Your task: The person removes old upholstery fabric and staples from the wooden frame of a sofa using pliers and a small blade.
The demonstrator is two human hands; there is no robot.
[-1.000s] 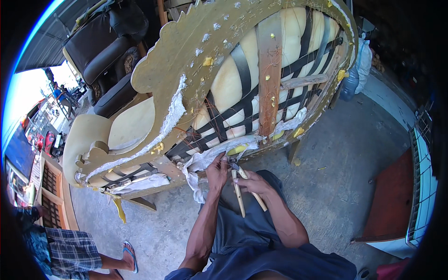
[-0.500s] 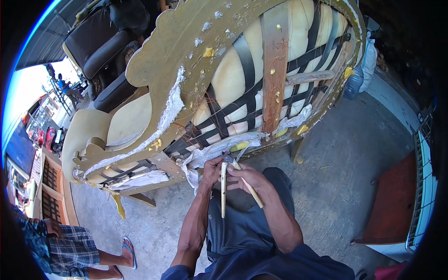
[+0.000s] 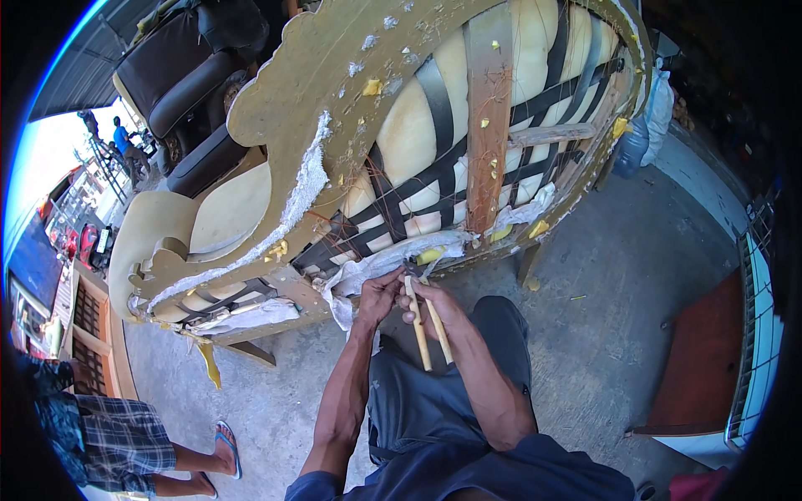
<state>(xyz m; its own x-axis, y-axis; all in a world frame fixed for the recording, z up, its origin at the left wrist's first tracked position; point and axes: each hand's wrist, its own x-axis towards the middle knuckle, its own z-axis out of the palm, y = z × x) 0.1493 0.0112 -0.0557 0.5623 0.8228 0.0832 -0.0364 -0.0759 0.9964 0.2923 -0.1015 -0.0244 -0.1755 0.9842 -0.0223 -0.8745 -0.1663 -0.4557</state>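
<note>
Hands nearly meet just above the knees, close in front of the lower rail of a stripped settee. The right hand (image 3: 439, 305) is curled around the pincers (image 3: 420, 332); their 2 pale handles point down toward the lap, slightly apart, and the dark metal head sits just beyond the fingers, between the hands and the settee. The left hand (image 3: 380, 298) has its fingertips bunched together immediately left of that head; whether they pinch cloth or metal I cannot tell.

Directly beyond the hands, torn white fabric (image 3: 368, 274) hangs in loose folds along the rail, with yellow foam (image 3: 430, 255) showing above the pincers. Over it rises the back of the settee (image 3: 284, 117), with a scalloped gold frame, black webbing (image 3: 439, 104) crossing cream padding (image 3: 409, 134), and 1 upright wooden slat (image 3: 489, 125). Yellow scraps cling to the frame.

Off to the left, a bystander in plaid shorts (image 3: 125, 434) and blue flip-flops (image 3: 231, 451) stands on the concrete floor (image 3: 276, 409). Past the settee is a dark brown armchair (image 3: 184, 75); farther away, a person in a blue top (image 3: 123, 136).
</note>
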